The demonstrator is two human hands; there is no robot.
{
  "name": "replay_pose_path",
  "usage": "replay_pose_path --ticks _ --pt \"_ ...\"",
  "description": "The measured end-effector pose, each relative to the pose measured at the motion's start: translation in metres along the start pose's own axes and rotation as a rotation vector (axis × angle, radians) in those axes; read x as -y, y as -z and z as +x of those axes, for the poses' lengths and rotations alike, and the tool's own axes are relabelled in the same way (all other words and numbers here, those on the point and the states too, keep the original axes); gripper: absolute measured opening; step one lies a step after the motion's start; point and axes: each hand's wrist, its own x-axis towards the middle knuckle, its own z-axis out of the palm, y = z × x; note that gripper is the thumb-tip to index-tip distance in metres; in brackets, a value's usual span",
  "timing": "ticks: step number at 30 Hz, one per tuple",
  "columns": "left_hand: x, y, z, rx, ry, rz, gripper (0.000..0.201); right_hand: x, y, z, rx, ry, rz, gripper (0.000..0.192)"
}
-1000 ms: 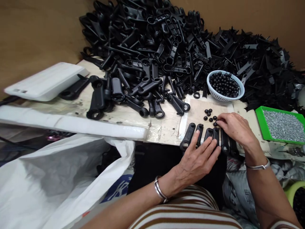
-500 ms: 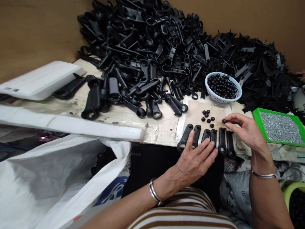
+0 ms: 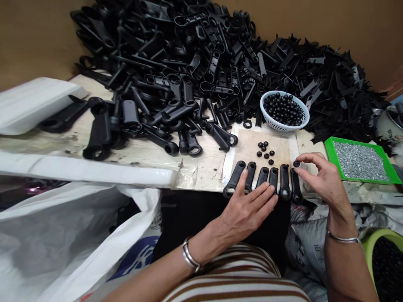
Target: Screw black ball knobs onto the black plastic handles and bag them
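Observation:
Several black plastic handles (image 3: 285,180) lie side by side at the table's front edge. My left hand (image 3: 245,207) rests flat on the near ends of the left ones, fingers spread. My right hand (image 3: 321,178) pinches a small black cap (image 3: 296,163) between thumb and forefinger, just above the far end of the rightmost handle. Several loose black caps (image 3: 265,151) lie on the cardboard patch beyond the row.
A white basket of black caps (image 3: 284,110) stands behind the patch. A green tray of small metal screws (image 3: 359,160) sits at right. A big pile of black handles (image 3: 189,63) fills the back. White bag (image 3: 63,235) hangs at lower left.
My right hand lifted a cap from the loose group and carried it to the rightmost handle's end. The left hand stayed on the handles. The view shifted a little left.

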Motion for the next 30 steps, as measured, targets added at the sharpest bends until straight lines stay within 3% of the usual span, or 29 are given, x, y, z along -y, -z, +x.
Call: replay_pose_path --ticks 3,6,11,17,23,30 --pt "-0.002 0.001 0.004 0.009 -0.010 0.018 0.018 -0.005 0.002 -0.006 -0.013 -0.013 0.031 0.015" --pt "-0.007 0.001 0.012 0.025 -0.052 0.023 0.019 -0.011 0.004 -0.015 -0.037 -0.121 0.133 0.018" --pt "-0.015 -0.007 0.030 0.140 -0.101 0.086 0.026 -0.019 0.006 -0.030 -0.016 -0.279 0.207 0.023" --pt "-0.017 -0.018 0.034 0.132 -0.116 0.120 0.023 -0.017 0.004 -0.035 0.013 -0.206 0.087 0.021" --pt "-0.018 -0.009 0.036 0.148 -0.104 0.075 0.026 -0.018 0.001 -0.033 0.028 -0.214 0.054 0.024" --pt "-0.024 -0.011 0.059 0.309 -0.122 0.060 0.031 -0.026 0.001 -0.029 -0.022 -0.407 0.344 0.030"
